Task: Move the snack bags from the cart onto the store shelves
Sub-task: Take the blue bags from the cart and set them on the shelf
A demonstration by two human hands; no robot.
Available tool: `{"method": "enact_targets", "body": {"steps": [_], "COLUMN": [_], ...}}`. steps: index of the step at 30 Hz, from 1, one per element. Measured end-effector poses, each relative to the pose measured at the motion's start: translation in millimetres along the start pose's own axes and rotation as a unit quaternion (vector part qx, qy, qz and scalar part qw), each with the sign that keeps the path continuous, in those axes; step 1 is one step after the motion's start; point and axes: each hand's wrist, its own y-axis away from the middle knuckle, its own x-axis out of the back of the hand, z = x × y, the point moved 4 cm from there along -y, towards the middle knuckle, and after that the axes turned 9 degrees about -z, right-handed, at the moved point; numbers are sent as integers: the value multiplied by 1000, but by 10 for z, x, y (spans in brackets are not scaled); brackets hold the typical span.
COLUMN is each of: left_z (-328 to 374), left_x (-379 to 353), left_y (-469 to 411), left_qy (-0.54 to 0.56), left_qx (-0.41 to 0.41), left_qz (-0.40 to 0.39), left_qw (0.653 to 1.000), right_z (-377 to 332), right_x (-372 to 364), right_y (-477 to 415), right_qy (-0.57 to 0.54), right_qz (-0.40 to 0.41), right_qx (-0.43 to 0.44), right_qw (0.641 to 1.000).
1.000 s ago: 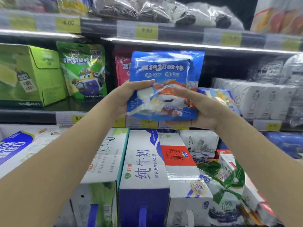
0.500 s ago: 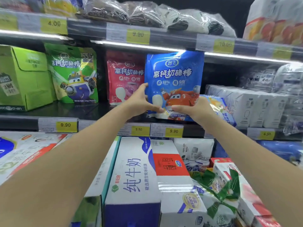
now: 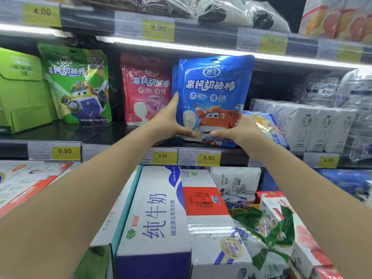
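Note:
A blue snack bag point(image 3: 213, 91) with a red cartoon plane stands upright on the middle shelf point(image 3: 120, 135), with another blue bag right behind it. My left hand point(image 3: 171, 121) holds its lower left edge, fingers up along the side and thumb under the front. My right hand point(image 3: 239, 131) grips its lower right corner, thumb on the front. A pink snack bag point(image 3: 145, 87) stands just left of it, and a green snack bag point(image 3: 80, 85) further left.
A pale blue packet point(image 3: 269, 125) leans right of my right hand, beside white wrapped cartons point(image 3: 314, 125). A green box point(image 3: 18, 89) sits at the far left. Milk cartons point(image 3: 155, 214) and green-and-white bags point(image 3: 267, 234) fill the space below. Yellow price tags line the shelf edge.
The blue bag went from being held flat in front of the shelf to standing upright on it. Both hands moved forward with it and now hold its bottom corners.

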Motion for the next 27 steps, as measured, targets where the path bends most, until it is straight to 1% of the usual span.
{"method": "enact_targets", "body": {"steps": [3, 7, 10, 13, 16, 20, 22, 23, 25, 27], "left_z": [-19, -61, -138, -205, -103, 301, 513, 596, 747, 889], "left_x": [-27, -78, -59, 19, 138, 346, 457, 519, 683, 899], "left_y": [-51, -130, -136, -55, 139, 515, 740, 855, 1097, 1350], "left_qy": [-6, 14, 28, 51, 55, 41, 34, 23, -11, -36], "left_qx": [22, 29, 54, 108, 155, 207, 248, 274, 325, 371], "left_qz": [4, 0, -6, -37, -48, 1, 13, 14, 20, 26], "left_qw": [1000, 999, 998, 992, 985, 978, 968, 961, 945, 928], "right_z": [15, 18, 47, 46, -20, -284, -428, -484, -624, -896], "right_x": [-20, -36, -38, -32, -10, -33, -79, -107, -175, -273], "right_y": [30, 55, 50, 71, 138, 410, 598, 678, 811, 887], "right_qy": [-20, -27, -64, -86, -78, -48, -37, -20, 37, 104], "right_qz": [-1, 41, 53, 66, 91, 132, 146, 143, 108, 45], "right_qx": [18, 27, 14, -18, -85, -192, -252, -288, -356, -371], "right_qw": [1000, 998, 996, 994, 989, 971, 956, 947, 928, 922]}}
